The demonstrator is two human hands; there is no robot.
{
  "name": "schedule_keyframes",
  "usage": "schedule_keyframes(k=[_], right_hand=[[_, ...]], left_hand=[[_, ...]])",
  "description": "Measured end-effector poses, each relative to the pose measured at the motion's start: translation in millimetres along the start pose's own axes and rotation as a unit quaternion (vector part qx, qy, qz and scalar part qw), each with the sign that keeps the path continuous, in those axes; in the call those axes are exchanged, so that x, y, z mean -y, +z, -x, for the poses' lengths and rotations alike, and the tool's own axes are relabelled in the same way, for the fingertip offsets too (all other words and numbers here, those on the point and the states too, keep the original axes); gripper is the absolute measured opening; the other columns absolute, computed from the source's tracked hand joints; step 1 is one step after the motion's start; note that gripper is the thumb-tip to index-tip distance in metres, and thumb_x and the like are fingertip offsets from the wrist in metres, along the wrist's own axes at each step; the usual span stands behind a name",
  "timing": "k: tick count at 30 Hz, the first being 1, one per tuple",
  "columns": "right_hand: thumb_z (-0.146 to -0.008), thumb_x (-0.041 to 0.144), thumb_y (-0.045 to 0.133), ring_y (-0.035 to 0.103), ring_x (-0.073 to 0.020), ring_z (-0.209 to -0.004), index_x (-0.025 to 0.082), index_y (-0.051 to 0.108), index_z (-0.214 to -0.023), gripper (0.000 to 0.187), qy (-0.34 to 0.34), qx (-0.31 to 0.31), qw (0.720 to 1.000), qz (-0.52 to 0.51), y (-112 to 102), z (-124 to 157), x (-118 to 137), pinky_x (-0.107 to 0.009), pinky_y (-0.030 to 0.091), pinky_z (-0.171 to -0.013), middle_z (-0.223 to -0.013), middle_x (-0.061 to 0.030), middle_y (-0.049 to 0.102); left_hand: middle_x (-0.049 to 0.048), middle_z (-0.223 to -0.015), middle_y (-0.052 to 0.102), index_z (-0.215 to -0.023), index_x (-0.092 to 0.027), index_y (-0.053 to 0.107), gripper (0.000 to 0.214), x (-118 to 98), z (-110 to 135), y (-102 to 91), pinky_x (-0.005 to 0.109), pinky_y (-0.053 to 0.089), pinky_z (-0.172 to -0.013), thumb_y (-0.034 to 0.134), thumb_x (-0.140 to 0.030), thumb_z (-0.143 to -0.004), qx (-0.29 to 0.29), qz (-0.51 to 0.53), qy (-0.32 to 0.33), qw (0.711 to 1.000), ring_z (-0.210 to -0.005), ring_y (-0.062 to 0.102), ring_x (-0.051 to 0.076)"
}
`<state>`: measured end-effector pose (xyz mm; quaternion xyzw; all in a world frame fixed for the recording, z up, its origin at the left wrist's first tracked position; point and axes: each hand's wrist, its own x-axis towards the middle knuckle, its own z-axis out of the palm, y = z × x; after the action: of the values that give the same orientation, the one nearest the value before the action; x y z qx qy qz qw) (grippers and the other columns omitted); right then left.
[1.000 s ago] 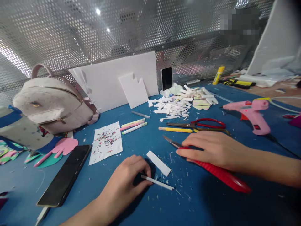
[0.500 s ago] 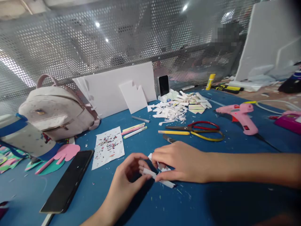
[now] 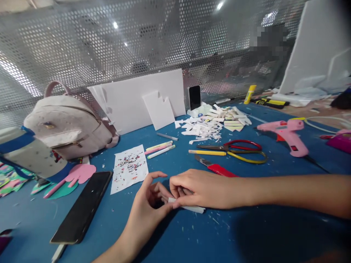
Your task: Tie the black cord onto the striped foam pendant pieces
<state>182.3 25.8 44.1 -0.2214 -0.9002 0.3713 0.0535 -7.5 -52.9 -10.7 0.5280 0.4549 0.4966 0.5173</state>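
A narrow white strip (image 3: 196,209), paper or foam board, lies low over the blue tabletop between my hands. My left hand (image 3: 146,208) is curled, its thumb and fingertips closed on the strip's left end. From the right, my right hand (image 3: 199,188) pinches the same strip close to the left fingertips, partly covering it. The strip's right end sticks out below my right hand. Just behind that hand lies a red-handled craft knife (image 3: 222,170), its blade towards the left. Beyond the knife are a yellow pen (image 3: 207,152) and scissors (image 3: 244,151) with red and yellow handles.
A pile of white scraps (image 3: 205,126) lies at the back. On the right rests a pink glue gun (image 3: 290,135). To the left are a glitter-strewn paper (image 3: 128,170), a black phone (image 3: 83,208), a backpack (image 3: 68,126) and a tumbler (image 3: 30,157). White boards (image 3: 137,102) lean against perforated metal.
My right hand has shifted left along the strip, closer to my left hand. More of the red-handled knife now shows behind it. The whole view has turned slightly.
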Motion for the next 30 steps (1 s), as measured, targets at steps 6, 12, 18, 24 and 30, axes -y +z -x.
schedule_keyframes(k=[6,12,18,24,30], right_hand=[[-0.092,0.028,0.067,0.058,-0.0118,-0.07,0.016,0.062,-0.081,0.017,-0.006,0.038,0.999,0.003,-7,-1,6,-0.021,0.034,-0.057,-0.075,0.0017,0.064],[-0.093,0.022,0.064,0.06,-0.0142,-0.075,0.018,0.063,-0.084,0.009,0.002,0.043,0.998,0.047,-33,14,9,-0.022,0.035,-0.061,-0.08,0.0006,0.067],[-0.089,0.032,0.069,0.059,-0.0141,-0.073,0.018,0.065,-0.082,0.016,0.054,0.074,0.995,0.039,-33,44,-13,-0.021,0.034,-0.058,-0.074,0.0022,0.064],[-0.085,0.027,0.076,0.058,-0.0129,-0.069,0.018,0.065,-0.081,0.014,0.072,0.03,0.994,0.076,-5,55,-29,-0.023,0.033,-0.058,-0.078,0.0023,0.064],[-0.085,0.022,0.076,0.06,-0.0128,-0.074,0.019,0.067,-0.088,0.01,0.04,-0.009,0.994,0.098,0,52,-29,-0.022,0.037,-0.063,-0.084,0.0021,0.065]], left_hand=[[-0.005,-0.072,0.063,-0.119,-0.023,0.05,0.054,0,3,4.1,0.027,0.049,-0.074,0.082,-0.017,-0.075,0.017,-0.012,-0.016,1.0,-0.071,0.063,0.013],[-0.005,-0.072,0.065,-0.115,-0.022,0.051,0.049,-3,6,4.7,0.028,0.051,-0.075,0.08,-0.014,-0.076,0.038,-0.025,-0.022,0.999,-0.071,0.065,0.014],[-0.0007,-0.076,0.071,-0.109,-0.02,0.057,0.042,-6,10,3.2,0.028,0.052,-0.075,0.082,-0.013,-0.076,0.102,-0.004,0.001,0.995,-0.074,0.068,0.015],[0.0013,-0.079,0.074,-0.108,-0.02,0.062,0.04,-6,16,5.1,0.03,0.054,-0.079,0.082,-0.009,-0.076,0.159,0.017,0.0,0.987,-0.077,0.071,0.017],[0.0011,-0.077,0.073,-0.106,-0.019,0.062,0.038,-4,15,2.7,0.03,0.054,-0.079,0.083,-0.012,-0.076,0.152,0.001,0.002,0.988,-0.077,0.071,0.018]])
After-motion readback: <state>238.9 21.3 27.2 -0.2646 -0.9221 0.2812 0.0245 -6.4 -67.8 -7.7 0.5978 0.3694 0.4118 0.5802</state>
